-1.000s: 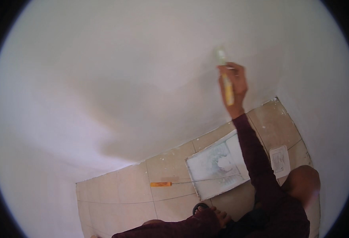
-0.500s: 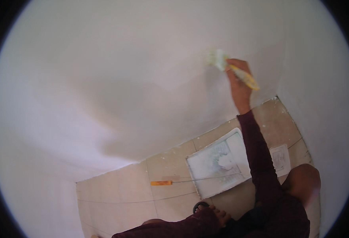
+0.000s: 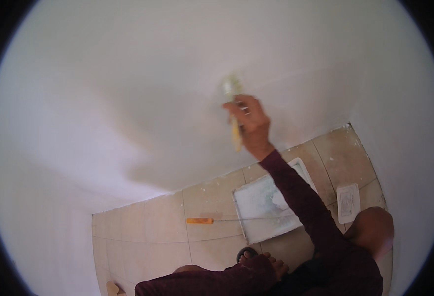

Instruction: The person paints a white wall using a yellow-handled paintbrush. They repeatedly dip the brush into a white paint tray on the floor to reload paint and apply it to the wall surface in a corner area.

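Note:
My right hand (image 3: 250, 123) is closed around the yellow handle of a paintbrush (image 3: 236, 133). The brush head points up against the white wall (image 3: 177, 98) and is blurred by motion. Beneath my right forearm, a white paint tray (image 3: 256, 197) with whitish paint in it lies on the floor, partly covered by the sleeve. A thin metal rod with an orange handle (image 3: 199, 221) rests across the tray's left edge; its far end is hidden. My left hand (image 3: 277, 266) rests low by my lap, its fingers loosely apart, with nothing visible in them.
Beige floor tiles (image 3: 143, 227) with paint specks meet the wall along a slanted edge. A small white rectangular plastic piece (image 3: 348, 202) lies beside my right knee (image 3: 375, 227). My sandalled foot (image 3: 246, 254) is near the tray. Another wall (image 3: 404, 148) stands at the right.
My right hand has swept the paintbrush left and slightly down along the wall, and the handle now hangs nearly vertical. My forearm now crosses more of the tray. My left hand has stayed low.

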The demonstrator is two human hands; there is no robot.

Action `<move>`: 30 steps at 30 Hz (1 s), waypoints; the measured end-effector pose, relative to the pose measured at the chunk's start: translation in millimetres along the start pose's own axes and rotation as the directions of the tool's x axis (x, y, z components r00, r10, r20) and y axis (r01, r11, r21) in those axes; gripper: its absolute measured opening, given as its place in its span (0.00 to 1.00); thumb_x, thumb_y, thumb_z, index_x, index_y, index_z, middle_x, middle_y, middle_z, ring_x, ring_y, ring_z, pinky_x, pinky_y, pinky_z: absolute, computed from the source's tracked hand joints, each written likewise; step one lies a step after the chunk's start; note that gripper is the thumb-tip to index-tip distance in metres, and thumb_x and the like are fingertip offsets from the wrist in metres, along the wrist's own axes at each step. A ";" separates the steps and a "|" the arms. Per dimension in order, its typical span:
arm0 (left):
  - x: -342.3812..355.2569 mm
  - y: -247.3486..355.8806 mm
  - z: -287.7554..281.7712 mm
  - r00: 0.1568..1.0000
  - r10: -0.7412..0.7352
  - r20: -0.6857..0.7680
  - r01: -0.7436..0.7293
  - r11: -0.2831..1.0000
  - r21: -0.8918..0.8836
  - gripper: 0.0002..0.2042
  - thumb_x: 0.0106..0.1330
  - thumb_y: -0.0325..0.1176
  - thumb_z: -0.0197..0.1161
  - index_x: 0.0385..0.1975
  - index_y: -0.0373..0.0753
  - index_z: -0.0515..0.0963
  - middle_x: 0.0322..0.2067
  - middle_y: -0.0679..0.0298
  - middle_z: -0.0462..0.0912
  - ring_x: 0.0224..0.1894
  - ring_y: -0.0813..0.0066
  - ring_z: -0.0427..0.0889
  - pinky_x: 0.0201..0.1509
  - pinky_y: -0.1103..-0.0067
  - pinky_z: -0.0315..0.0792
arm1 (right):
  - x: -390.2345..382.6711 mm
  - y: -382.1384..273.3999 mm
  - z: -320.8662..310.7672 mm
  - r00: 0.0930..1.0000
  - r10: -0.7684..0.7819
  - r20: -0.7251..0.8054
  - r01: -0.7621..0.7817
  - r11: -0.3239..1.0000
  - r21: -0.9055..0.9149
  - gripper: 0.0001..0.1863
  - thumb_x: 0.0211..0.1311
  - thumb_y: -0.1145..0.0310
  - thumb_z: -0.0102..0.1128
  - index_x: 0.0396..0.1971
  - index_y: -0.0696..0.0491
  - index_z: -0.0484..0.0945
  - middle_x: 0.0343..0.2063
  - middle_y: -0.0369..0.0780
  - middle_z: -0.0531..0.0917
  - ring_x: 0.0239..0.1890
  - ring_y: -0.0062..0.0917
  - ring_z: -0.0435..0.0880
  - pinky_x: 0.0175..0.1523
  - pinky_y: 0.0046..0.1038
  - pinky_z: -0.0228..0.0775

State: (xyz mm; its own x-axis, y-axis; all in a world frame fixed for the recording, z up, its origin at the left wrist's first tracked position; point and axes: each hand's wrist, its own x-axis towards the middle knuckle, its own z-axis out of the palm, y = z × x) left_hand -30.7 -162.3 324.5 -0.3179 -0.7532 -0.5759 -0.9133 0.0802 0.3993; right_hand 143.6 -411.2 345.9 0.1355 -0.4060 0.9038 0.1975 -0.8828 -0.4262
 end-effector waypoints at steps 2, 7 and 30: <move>5.7 2.6 -8.4 0.995 -0.001 0.104 -0.002 1.000 0.026 0.22 0.64 0.46 0.54 0.54 0.41 0.68 0.45 0.59 0.78 0.47 0.60 0.80 0.55 0.63 0.69 | -3.1 -16.8 7.3 0.996 -0.044 0.083 0.038 0.996 0.078 0.21 0.41 0.83 0.65 0.38 0.45 0.82 0.40 0.38 0.78 0.37 0.27 0.80 0.35 0.27 0.76; -2.9 -2.0 -8.7 0.996 -0.050 0.071 0.050 0.999 0.004 0.18 0.63 0.43 0.53 0.50 0.44 0.71 0.46 0.59 0.78 0.47 0.62 0.80 0.55 0.66 0.67 | 4.1 -13.0 -2.6 0.994 0.050 0.102 -0.081 0.945 0.318 0.18 0.44 0.83 0.63 0.38 0.49 0.81 0.39 0.38 0.78 0.40 0.30 0.80 0.40 0.28 0.76; -30.7 20.6 -9.3 0.998 -0.061 -0.027 0.064 0.994 0.093 0.20 0.62 0.38 0.53 0.54 0.42 0.69 0.43 0.59 0.79 0.46 0.62 0.81 0.54 0.66 0.69 | -6.5 -15.6 9.9 0.998 0.049 0.043 -0.059 0.950 0.307 0.16 0.47 0.82 0.62 0.37 0.50 0.82 0.38 0.40 0.79 0.40 0.33 0.81 0.43 0.29 0.75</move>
State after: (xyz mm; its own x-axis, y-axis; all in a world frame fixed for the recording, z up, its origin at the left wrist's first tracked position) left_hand -37.3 -143.6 357.0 -0.2542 -0.7743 -0.5795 -0.9514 0.0925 0.2937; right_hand 149.2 -392.5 346.3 0.1864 -0.4380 0.8794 0.4775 -0.7419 -0.4707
